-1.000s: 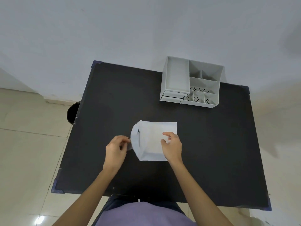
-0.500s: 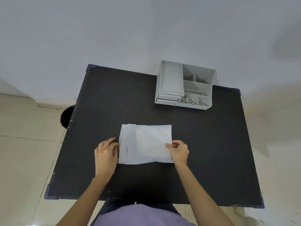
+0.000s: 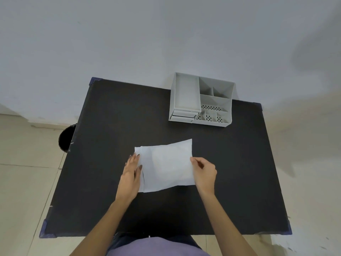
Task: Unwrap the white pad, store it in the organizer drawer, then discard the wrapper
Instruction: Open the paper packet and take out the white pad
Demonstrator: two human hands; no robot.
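A white wrapper (image 3: 166, 165) lies spread flat in the middle of the black table (image 3: 110, 126), with a raised rectangular shape of the pad showing under its middle. My left hand (image 3: 131, 174) rests flat with fingers extended on the wrapper's left edge. My right hand (image 3: 203, 171) pinches the wrapper's right edge between thumb and fingers. The grey organizer (image 3: 201, 100) stands at the table's far side, with its small drawers (image 3: 182, 115) shut at its front left.
A black round bin (image 3: 66, 138) stands on the tiled floor by the table's left edge. A white wall rises behind the table. My purple-clothed lap shows at the bottom.
The wrapper's folded left flap has been laid out flat. My left hand went from pinching the flap to lying flat on its left edge; my right hand moved to the right edge.
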